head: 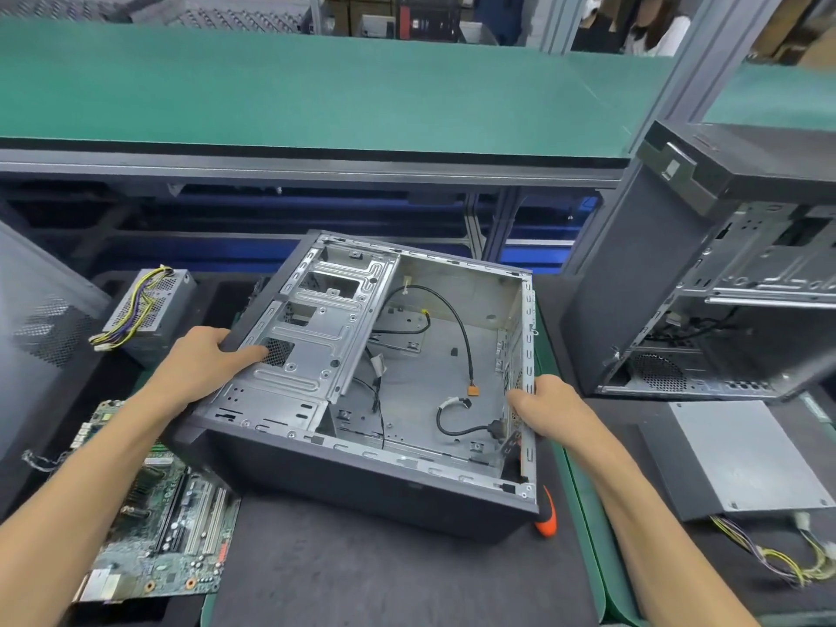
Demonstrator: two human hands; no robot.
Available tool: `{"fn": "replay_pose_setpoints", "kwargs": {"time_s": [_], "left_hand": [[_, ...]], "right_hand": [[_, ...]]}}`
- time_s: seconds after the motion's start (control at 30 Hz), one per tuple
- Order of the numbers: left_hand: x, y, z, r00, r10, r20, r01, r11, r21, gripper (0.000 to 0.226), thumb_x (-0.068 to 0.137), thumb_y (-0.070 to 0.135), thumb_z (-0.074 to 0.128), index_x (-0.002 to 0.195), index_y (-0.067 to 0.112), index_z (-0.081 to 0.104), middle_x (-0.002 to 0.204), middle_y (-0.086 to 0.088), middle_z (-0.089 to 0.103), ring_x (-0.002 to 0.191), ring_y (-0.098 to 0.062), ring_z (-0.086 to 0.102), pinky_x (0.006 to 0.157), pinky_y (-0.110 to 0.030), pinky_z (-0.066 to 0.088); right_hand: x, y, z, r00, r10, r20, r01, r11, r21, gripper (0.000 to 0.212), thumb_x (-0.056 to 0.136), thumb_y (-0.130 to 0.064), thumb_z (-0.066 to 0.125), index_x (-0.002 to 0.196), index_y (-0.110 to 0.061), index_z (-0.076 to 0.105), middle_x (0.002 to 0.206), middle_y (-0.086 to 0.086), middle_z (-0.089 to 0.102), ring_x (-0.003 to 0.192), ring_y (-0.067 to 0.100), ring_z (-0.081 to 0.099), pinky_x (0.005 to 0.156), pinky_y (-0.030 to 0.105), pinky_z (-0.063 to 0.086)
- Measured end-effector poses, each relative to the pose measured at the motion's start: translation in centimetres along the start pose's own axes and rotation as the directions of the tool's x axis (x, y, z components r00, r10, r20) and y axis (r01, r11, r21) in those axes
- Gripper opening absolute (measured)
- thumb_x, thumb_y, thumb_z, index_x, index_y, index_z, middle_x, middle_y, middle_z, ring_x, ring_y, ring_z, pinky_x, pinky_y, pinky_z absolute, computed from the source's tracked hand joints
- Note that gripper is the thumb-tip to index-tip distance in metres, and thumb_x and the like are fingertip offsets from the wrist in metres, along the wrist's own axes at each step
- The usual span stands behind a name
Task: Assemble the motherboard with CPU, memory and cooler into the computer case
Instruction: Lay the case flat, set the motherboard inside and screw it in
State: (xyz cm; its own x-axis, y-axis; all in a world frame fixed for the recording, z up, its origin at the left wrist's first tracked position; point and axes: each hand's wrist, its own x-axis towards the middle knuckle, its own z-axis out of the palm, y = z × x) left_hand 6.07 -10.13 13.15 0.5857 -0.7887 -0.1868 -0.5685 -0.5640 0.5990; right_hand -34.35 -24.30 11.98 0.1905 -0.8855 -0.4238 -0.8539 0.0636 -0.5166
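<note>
Right now I am positioning the computer case (362, 382), which lies open-side up and tilted on the dark mat of the surface (362, 576). My left hand (212, 359) grips its front edge at about nine o'clock, thumb curled over the drive-bay plate. My right hand (538, 405) holds the rear flange at about three o'clock, fingers wrapped round the metal lip. I judge this an early step: the bay floor is bare metal, with no board seated yet.

The motherboard (172, 513) lies flat on the surface at seven o'clock from the case, partly under my left forearm. I cannot tell whether the CPU, memory or cooler is already on it.

Next, I think, the case must sit level and square before the board comes across. The loose black cable with the orange connector (473, 390) and the second cable (457, 423) near the rear wall sprawl over the tray and would need tucking aside, or they could get trapped under the board.

An orange-handled tool (546, 518) peeks out beside the case's near right corner at five o'clock. One power supply (149, 310) sits at ten o'clock, another (742, 459) at four o'clock, and a second case (705, 282) stands at two o'clock.
</note>
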Motion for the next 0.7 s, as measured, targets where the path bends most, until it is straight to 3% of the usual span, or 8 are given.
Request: {"fn": "replay_pose_setpoints", "kwargs": {"time_s": [0.2,0.43,0.5,0.53,0.6,0.7], "left_hand": [[0.6,-0.3,0.6,1.000,0.024,0.020,-0.023,1.000,-0.013,0.028,0.083,0.047,0.074,0.082,0.019,0.071,0.063,0.002,0.071,0.062,-0.021,0.069,0.055,-0.029,0.047],[1.3,-0.1,1.1,0.999,0.042,0.024,-0.042,0.999,-0.005,0.026,0.086,0.047,0.071,0.091,0.021,0.070,0.068,0.001,0.071,0.062,-0.020,0.067,0.055,-0.030,0.047],[1.2,0.0,1.2,0.999,0.044,0.020,-0.044,0.999,-0.004,0.027,0.086,0.046,0.071,0.091,0.020,0.070,0.067,0.002,0.070,0.060,-0.019,0.066,0.053,-0.029,0.046],[1.1,0.1,1.2,0.999,0.044,0.018,-0.043,0.999,-0.006,0.027,0.086,0.046,0.071,0.092,0.020,0.071,0.065,0.003,0.070,0.058,-0.018,0.065,0.052,-0.028,0.045],[0.9,0.3,1.2,0.999,0.035,0.031,-0.035,0.999,-0.014,0.027,0.087,0.046,0.071,0.094,0.019,0.071,0.061,0.004,0.067,0.052,-0.015,0.061,0.049,-0.027,0.042],[0.6,0.9,1.0,0.995,0.029,0.091,-0.027,0.999,-0.021,0.031,0.088,0.045,0.070,0.101,0.017,0.070,0.064,0.002,0.065,0.054,-0.015,0.056,0.049,-0.028,0.038]], "right_hand": [[-1.0,0.5,0.2,1.000,-0.019,0.011,0.019,1.000,-0.010,0.033,0.085,-0.027,0.057,0.061,-0.021,0.036,0.048,-0.010,0.042,0.039,0.010,0.034,0.035,0.018,0.026],[-1.2,0.6,0.2,0.998,-0.017,0.065,0.021,0.998,-0.065,0.034,0.084,-0.029,0.057,0.058,-0.022,0.035,0.036,-0.011,0.044,0.032,0.007,0.038,0.034,0.015,0.029],[-1.2,0.6,-0.2,0.993,-0.012,0.117,0.019,0.998,-0.058,0.029,0.084,-0.029,0.055,0.060,-0.019,0.043,0.046,-0.004,0.059,0.043,0.013,0.059,0.046,0.020,0.050],[-1.1,0.4,-0.5,0.990,-0.001,0.139,0.008,0.999,-0.053,0.027,0.085,-0.029,0.056,0.063,-0.017,0.048,0.055,0.001,0.066,0.053,0.022,0.069,0.059,0.031,0.061],[-1.0,0.0,-1.3,0.987,0.027,0.158,-0.010,0.995,-0.104,0.033,0.089,-0.037,0.058,0.073,-0.008,0.060,0.071,0.007,0.072,0.066,0.030,0.073,0.076,0.049,0.062],[-0.5,-0.9,-2.8,0.993,0.043,0.106,-0.012,0.960,-0.280,0.053,0.092,-0.058,0.055,0.085,-0.007,0.068,0.076,0.004,0.075,0.064,0.024,0.074,0.078,0.044,0.061]]}}
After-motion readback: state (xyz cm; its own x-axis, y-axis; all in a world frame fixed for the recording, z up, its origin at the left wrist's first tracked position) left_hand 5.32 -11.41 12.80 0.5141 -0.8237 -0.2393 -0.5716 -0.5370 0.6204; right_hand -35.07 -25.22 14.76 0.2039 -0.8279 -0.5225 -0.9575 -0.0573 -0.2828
